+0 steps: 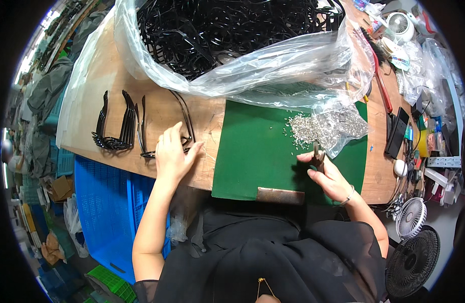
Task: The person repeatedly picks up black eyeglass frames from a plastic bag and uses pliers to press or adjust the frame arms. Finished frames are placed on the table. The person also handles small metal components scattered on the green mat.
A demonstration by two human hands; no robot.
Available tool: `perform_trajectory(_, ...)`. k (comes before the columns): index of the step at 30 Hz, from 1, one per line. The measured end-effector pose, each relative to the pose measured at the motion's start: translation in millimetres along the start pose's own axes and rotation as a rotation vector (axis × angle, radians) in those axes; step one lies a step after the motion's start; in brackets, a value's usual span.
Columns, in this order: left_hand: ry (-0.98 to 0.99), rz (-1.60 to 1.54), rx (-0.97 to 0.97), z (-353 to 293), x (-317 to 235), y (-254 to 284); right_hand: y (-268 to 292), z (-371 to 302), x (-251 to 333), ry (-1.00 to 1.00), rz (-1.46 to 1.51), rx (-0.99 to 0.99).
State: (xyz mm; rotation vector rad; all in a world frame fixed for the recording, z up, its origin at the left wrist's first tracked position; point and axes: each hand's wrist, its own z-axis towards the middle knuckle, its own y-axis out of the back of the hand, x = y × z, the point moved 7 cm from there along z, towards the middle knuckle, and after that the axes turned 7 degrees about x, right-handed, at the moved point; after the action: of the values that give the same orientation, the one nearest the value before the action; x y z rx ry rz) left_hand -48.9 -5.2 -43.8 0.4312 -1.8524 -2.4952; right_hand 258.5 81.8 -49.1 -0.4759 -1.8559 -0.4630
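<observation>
My left hand [173, 155] lies with fingers stretched and thumb apart beside a black spectacle frame [188, 121], covering part of it. Whether the fingers press on that frame cannot be made out. Left of this hand, another black spectacle frame [143, 123] and a nested row of several more [122, 126] rest on the wooden table. Over the green mat [242, 146], my right hand [331, 179] is closed round what looks like metal pliers [318, 157], their jaws pointing away from me. Just beyond the pliers, small silvery metal pieces [303, 129] spill from a clear plastic bag [343, 126].
A large clear bag [273, 65] full of black spectacle frames [192, 35] fills the table's far side. At right are a red-handled brush [381, 83], a black phone [397, 132] and small fans [410, 217]. A blue crate [104, 202] stands below the table's left front edge.
</observation>
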Motion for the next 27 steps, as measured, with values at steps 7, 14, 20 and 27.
perform_trajectory(7,-0.112,-0.035,-0.148,108.1,-44.4,50.1,-8.9,12.5,-15.1,0.132,0.071,-0.193)
perform_trajectory(14,0.130,-1.004,0.021,188.1,-18.3,73.5,-10.0,6.6,-20.8,0.128,-0.184,-0.174)
perform_trajectory(20,-0.033,-1.689,-0.062,146.5,-64.4,120.6,-11.3,-0.3,-2.8,0.161,-0.466,-0.172)
perform_trajectory(27,-0.119,-0.625,0.399,11.5,-141.6,16.4,-20.1,27.0,7.4,0.215,-1.087,-0.206)
